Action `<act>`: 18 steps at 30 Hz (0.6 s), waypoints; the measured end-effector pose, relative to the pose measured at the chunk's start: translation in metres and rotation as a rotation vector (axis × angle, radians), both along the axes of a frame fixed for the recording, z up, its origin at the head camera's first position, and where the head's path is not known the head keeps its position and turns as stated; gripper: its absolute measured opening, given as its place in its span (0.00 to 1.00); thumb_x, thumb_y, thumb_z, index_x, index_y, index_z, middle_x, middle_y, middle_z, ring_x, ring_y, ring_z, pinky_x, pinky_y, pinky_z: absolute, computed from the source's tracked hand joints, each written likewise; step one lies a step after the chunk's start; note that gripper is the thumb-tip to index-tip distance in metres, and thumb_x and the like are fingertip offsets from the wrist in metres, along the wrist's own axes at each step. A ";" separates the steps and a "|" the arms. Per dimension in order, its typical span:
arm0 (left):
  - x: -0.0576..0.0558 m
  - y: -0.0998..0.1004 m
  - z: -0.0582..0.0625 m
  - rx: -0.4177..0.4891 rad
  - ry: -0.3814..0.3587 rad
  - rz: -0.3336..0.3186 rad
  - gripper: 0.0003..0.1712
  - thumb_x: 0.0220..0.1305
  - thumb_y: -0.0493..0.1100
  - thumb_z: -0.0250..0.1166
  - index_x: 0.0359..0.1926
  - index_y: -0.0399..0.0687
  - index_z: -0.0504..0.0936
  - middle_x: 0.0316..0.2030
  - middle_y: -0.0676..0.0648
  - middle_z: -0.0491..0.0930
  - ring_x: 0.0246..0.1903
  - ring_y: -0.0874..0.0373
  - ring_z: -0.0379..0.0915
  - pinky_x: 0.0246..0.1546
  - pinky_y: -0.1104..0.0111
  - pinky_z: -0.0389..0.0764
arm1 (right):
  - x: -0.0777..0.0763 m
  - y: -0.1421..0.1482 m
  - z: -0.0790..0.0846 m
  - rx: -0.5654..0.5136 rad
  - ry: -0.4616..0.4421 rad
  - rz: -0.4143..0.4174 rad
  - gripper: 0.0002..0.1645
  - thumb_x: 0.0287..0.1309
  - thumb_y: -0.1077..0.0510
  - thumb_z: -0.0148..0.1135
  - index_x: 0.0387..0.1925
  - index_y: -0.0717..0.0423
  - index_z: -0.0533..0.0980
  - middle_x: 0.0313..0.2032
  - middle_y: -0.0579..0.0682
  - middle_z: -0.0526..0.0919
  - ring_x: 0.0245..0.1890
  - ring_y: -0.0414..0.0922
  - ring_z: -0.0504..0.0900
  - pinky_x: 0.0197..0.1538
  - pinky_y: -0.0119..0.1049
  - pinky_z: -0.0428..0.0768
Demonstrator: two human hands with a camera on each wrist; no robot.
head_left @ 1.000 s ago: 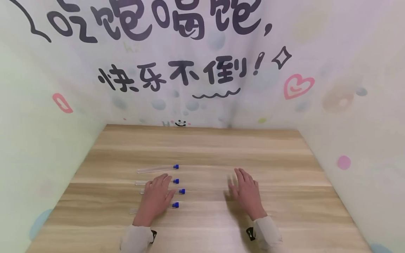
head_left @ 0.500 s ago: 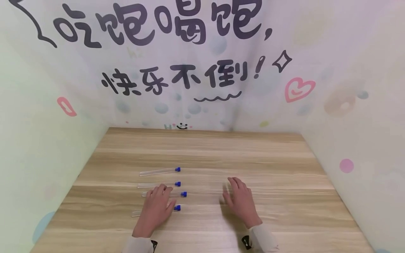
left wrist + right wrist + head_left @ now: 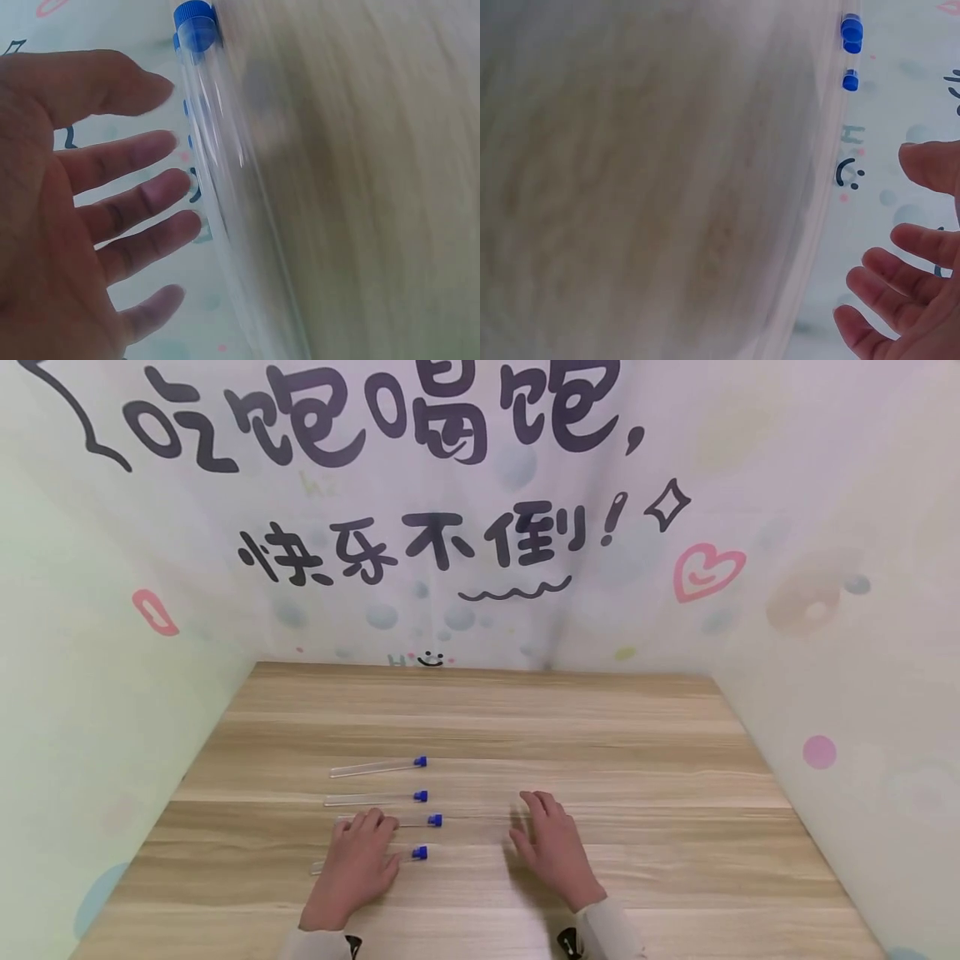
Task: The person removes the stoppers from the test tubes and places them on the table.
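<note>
Several clear test tubes with blue caps lie in a column left of centre, caps pointing right. The farthest tube (image 3: 375,768) is slightly tilted; below it lies a second tube (image 3: 367,799). My left hand (image 3: 352,864) is over the two nearest tubes, hiding their middles, with relaxed fingers and nothing held. In the left wrist view, the nearest tube (image 3: 229,150) lies beyond the spread fingertips. Right of the tubes, my right hand (image 3: 551,847) hovers with loosely bent fingers, holding nothing. The right wrist view shows its fingers (image 3: 889,296) apart from one another.
A wood-grain tabletop (image 3: 600,727) carries the tubes. A pale printed wall (image 3: 480,627) with dark lettering closes off the back, and similar walls (image 3: 840,652) stand on both sides. Each sleeve has a black clip-like piece (image 3: 569,942) at the cuff.
My right hand has moved left and toward me. My left hand has drawn back slightly, uncovering the second tube. The tubes keep their places; the head view has tilted slightly.
</note>
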State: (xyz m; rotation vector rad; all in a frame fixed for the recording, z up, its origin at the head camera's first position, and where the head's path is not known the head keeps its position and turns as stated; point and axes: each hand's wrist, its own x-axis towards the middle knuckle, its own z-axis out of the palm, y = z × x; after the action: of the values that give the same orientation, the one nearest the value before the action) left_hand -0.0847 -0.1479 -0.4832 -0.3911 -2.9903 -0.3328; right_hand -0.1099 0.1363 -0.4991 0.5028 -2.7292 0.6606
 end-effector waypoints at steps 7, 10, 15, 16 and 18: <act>0.002 -0.002 -0.001 0.028 -0.123 0.013 0.17 0.45 0.35 0.65 0.41 0.45 0.78 0.36 0.49 0.74 0.38 0.50 0.71 0.44 0.49 0.68 | 0.005 -0.004 -0.002 0.003 -0.046 0.009 0.31 0.50 0.56 0.69 0.55 0.63 0.71 0.49 0.59 0.77 0.47 0.54 0.78 0.44 0.52 0.77; 0.003 -0.003 -0.003 0.043 -0.156 0.022 0.16 0.45 0.33 0.64 0.39 0.46 0.78 0.35 0.50 0.73 0.37 0.51 0.70 0.43 0.50 0.67 | 0.006 -0.004 -0.004 0.000 -0.052 0.023 0.30 0.50 0.56 0.69 0.54 0.62 0.71 0.48 0.58 0.77 0.46 0.53 0.79 0.45 0.51 0.78; -0.001 -0.002 -0.005 0.039 -0.185 0.026 0.10 0.50 0.32 0.64 0.34 0.48 0.78 0.32 0.52 0.72 0.33 0.55 0.68 0.39 0.56 0.68 | 0.008 -0.005 -0.005 -0.038 -0.093 0.060 0.31 0.51 0.56 0.69 0.55 0.61 0.71 0.49 0.55 0.77 0.47 0.50 0.79 0.49 0.48 0.78; -0.002 -0.002 -0.005 0.040 -0.190 0.026 0.09 0.51 0.32 0.64 0.32 0.49 0.77 0.31 0.52 0.72 0.33 0.56 0.67 0.37 0.57 0.68 | 0.008 -0.006 -0.004 -0.046 -0.106 0.068 0.31 0.51 0.56 0.69 0.56 0.61 0.70 0.49 0.55 0.77 0.47 0.50 0.79 0.49 0.48 0.78; -0.003 -0.001 -0.003 0.046 -0.202 0.027 0.08 0.54 0.32 0.64 0.30 0.50 0.77 0.30 0.53 0.72 0.32 0.57 0.67 0.36 0.59 0.68 | 0.009 -0.007 -0.003 -0.056 -0.129 0.084 0.31 0.52 0.55 0.68 0.56 0.61 0.70 0.50 0.55 0.77 0.47 0.49 0.78 0.49 0.48 0.79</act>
State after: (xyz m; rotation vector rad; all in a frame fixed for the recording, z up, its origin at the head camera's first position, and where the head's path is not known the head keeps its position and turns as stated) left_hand -0.0879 -0.1485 -0.4864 -0.3307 -3.1738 -0.4636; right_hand -0.1010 0.1291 -0.5024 0.5836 -2.8129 0.8156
